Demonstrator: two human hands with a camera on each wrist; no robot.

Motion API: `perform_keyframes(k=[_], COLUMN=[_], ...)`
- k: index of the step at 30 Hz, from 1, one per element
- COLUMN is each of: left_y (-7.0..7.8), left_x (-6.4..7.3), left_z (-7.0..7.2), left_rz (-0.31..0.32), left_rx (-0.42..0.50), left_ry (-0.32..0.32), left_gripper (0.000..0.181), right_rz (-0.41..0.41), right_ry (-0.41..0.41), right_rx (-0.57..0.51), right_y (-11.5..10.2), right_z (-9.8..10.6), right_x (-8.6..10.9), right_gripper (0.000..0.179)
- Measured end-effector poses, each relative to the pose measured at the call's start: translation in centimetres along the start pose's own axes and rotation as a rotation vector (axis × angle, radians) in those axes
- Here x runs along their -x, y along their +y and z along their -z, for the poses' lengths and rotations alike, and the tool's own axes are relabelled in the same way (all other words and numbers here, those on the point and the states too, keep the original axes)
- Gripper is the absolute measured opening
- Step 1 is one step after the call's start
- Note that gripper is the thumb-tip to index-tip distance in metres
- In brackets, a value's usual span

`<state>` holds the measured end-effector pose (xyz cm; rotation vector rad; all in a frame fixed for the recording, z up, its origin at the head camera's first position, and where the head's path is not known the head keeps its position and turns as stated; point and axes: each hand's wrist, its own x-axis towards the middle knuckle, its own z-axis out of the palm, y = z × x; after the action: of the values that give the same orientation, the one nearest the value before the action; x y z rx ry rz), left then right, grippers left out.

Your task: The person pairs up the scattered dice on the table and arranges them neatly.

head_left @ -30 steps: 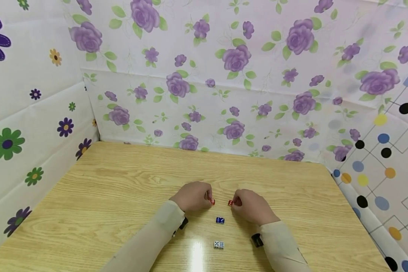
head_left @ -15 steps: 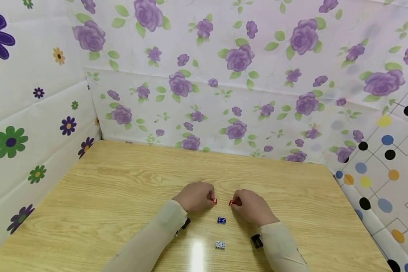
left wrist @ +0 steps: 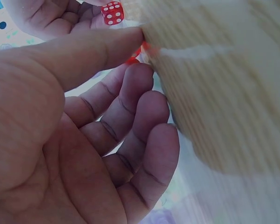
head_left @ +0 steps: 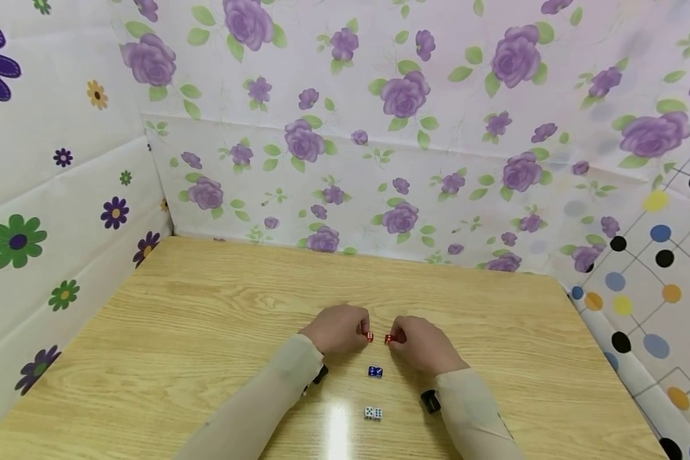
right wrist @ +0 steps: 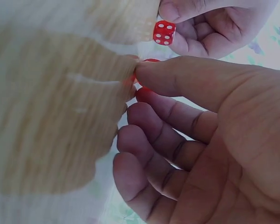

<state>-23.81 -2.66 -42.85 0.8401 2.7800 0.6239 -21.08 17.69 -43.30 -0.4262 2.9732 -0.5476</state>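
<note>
My left hand [head_left: 339, 328] pinches a red die [head_left: 370, 337] with white dots between thumb and fingertips, low over the wooden table. Facing it, my right hand [head_left: 423, 342] pinches another red die [head_left: 388, 339] the same way. A small gap separates the two red dice. In the left wrist view, the right hand's red die [left wrist: 112, 13] shows clearly, while the left one is mostly hidden behind the thumb. The right wrist view shows the left hand's red die [right wrist: 164, 32] in full.
Two blue dice [head_left: 375, 371] sit side by side on the table [head_left: 236, 300] just nearer than the hands. Closer still, two white dice [head_left: 373, 413] stand together. Flowered sheets [head_left: 345, 128] hang behind the table and along its sides.
My left hand has moved right with its red die, and the right hand has shifted slightly left and away. The gap between the red dice has narrowed. Blue and white dice stay put.
</note>
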Motion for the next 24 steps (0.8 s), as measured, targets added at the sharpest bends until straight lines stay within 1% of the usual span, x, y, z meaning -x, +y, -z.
perform_keyframes(k=[4, 11, 15, 19, 22, 24], left_y=[-0.21, -0.01, 0.27, 0.42, 0.45, 0.47], left_x=[0.01, 0.14, 0.11, 0.03, -0.06, -0.12], left_z=[0.05, 0.59, 0.65, 0.55, 0.41, 0.33], left_rz=[0.01, 0.012, 0.006, 0.007, 0.01, 0.012], left_rx=[0.011, 0.038, 0.023, 0.008, -0.008, -0.022], left_ry=[-0.009, -0.017, -0.002, 0.015, 0.015, 0.012], left_gripper=[0.009, 0.011, 0.011, 0.007, 0.004, 0.005], right_rz=[0.002, 0.002, 0.021, 0.026, 0.024, 0.021], right_ry=[-0.012, 0.01, 0.029, 0.035, 0.033, 0.034], right_rx=[-0.019, -0.011, -0.01, -0.01, 0.0, 0.008], right_y=[-0.07, 0.29, 0.31, 0.15, 0.0, -0.13], right_z=[0.19, 0.31, 0.22, 0.1, 0.0, -0.1], right_x=[-0.05, 0.0, -0.07, -0.15, -0.14, -0.1], right_gripper=[0.01, 0.007, 0.009, 0.01, 0.01, 0.01])
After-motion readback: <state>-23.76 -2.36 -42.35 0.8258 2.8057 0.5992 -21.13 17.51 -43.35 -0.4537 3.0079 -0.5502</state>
